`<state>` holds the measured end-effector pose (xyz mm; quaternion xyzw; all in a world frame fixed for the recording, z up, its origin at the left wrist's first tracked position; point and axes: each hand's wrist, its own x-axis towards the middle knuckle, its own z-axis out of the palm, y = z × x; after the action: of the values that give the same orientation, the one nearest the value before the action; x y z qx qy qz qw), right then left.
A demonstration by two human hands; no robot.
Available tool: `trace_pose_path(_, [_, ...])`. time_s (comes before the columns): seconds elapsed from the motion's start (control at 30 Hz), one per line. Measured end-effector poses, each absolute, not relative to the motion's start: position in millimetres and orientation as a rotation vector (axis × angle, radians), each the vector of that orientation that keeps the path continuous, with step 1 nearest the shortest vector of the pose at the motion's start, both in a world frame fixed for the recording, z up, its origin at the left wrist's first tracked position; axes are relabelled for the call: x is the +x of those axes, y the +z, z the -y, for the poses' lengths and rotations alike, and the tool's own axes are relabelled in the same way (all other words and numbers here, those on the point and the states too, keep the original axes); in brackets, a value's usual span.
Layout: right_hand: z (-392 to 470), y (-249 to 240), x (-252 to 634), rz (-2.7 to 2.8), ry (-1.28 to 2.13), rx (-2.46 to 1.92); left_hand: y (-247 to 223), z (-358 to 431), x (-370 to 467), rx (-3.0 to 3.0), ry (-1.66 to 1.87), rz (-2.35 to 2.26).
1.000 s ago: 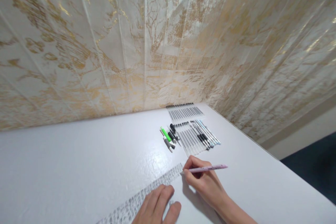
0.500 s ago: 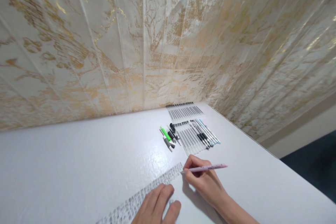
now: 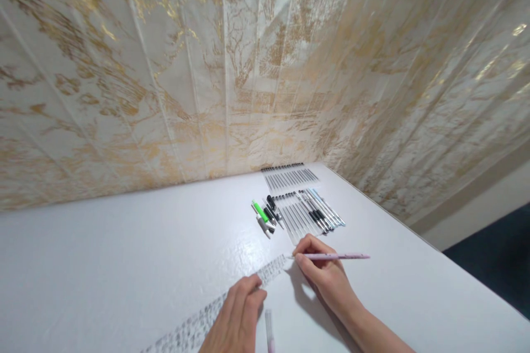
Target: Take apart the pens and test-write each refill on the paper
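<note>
My right hand (image 3: 323, 276) grips a slim pink pen (image 3: 339, 257), its tip pointing left near the top right end of the handwriting. Rows of dark handwriting (image 3: 194, 321) slant across a white sheet whose edges blend into the table. On the lower part of this writing lies my left hand (image 3: 237, 314), fingers stretched out close together and holding nothing. Just right of the left hand sits a clear and pink pen cap (image 3: 269, 330), cut off by the bottom of the view.
A white table (image 3: 103, 253) meets a gold-patterned wall covering (image 3: 186, 66). Beyond my right hand lie clear black-capped pens (image 3: 293, 218), a second row of pens (image 3: 290, 177), silver pens (image 3: 323, 209), a green highlighter (image 3: 260, 210) and loose black caps (image 3: 271, 202).
My right hand has risen slightly, and the pink pen lies flatter. My left hand has shifted up and left with its thumb drawn in, showing more of the cap.
</note>
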<state>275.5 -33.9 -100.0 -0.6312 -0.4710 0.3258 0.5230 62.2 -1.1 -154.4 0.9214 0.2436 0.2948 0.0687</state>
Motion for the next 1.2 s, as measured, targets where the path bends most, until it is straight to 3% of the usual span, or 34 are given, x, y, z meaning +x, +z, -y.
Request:
trace_pose_path(0.23, [34,-96,275,1.232,0.781,-1.364,-128,4,64,2.483,0.850,-0.744])
trace_pose_path(0.47, [53,-82,260,1.160,0.997,-1.166,-98,-11,47,2.183,0.796,-0.801])
trace_pose_path(0.8, [64,-69,242,1.241,0.964,-1.190,-90,6,44,2.061,0.865,-0.860])
trace_pose_path(1.03, [61,-79,238,1.192,1.122,-1.096,-81,16,50,1.929,0.745,-0.782])
trace_pose_path(1.2, [56,-70,237,1.266,0.954,-1.100,-85,11,62,1.913,0.703,-0.715])
